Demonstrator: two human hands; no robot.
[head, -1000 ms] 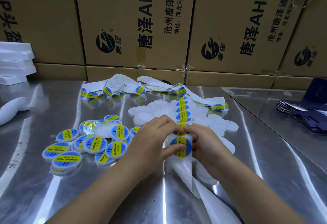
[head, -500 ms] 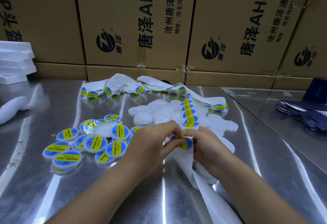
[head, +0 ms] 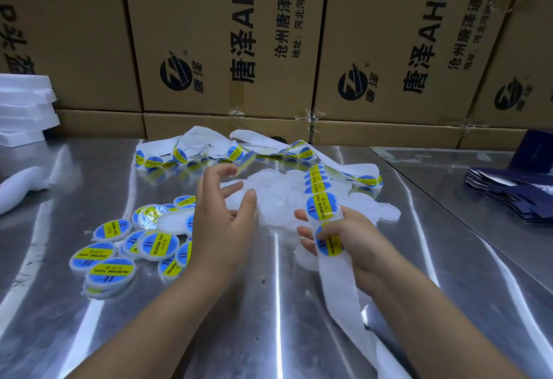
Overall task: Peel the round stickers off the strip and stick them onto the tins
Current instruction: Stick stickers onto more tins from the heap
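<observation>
Over the steel table, right hand pinches the sticker strip, left hand hangs loose-fingered above the bare white tins; that floppy strip could fold and glue stickers together, imo.

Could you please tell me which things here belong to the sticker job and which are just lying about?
Job: sticker strip, plain tins, labelled tins, left hand, right hand.
Lying about: cardboard boxes, foam sheets, dark blue stack.

Printed cardboard boxes wall off the far edge of my steel tabletop — white foam slabs stacked at my left, dark blue folded cartons piled at my right.
</observation>
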